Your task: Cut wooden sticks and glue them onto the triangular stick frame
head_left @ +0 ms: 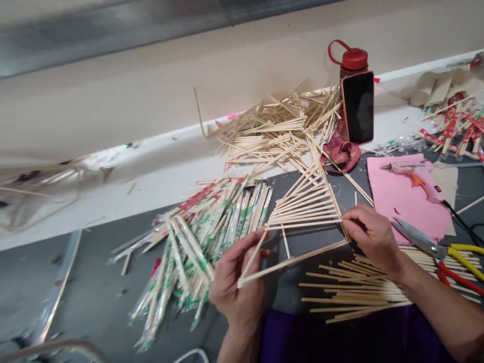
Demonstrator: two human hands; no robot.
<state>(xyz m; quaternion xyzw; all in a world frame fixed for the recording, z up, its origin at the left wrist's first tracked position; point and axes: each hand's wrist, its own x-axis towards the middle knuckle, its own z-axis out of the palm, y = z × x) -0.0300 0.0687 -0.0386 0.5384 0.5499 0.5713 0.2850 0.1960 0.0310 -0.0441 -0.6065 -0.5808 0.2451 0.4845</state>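
Observation:
A framework of wooden chopsticks [302,207] is held between my two hands, with a row of sticks laid side by side across its far part. My left hand [240,282] is closed around the frame's left side, near a corner. At the right end of the nearest cross stick, my right hand [372,237] pinches the frame between thumb and fingers. Beneath my right forearm lie several loose chopsticks [351,297] on the dark table. Left of the frame is a heap of chopsticks in plastic wrappers [223,222] with green and red print.
A pink glue gun [419,176] lies on a pink cloth [408,212]. Scissors [434,248] with red and yellow handles are close to my right arm. A phone [358,108] leans on a red-capped bottle [354,58], beside a big pile of bare chopsticks [280,126].

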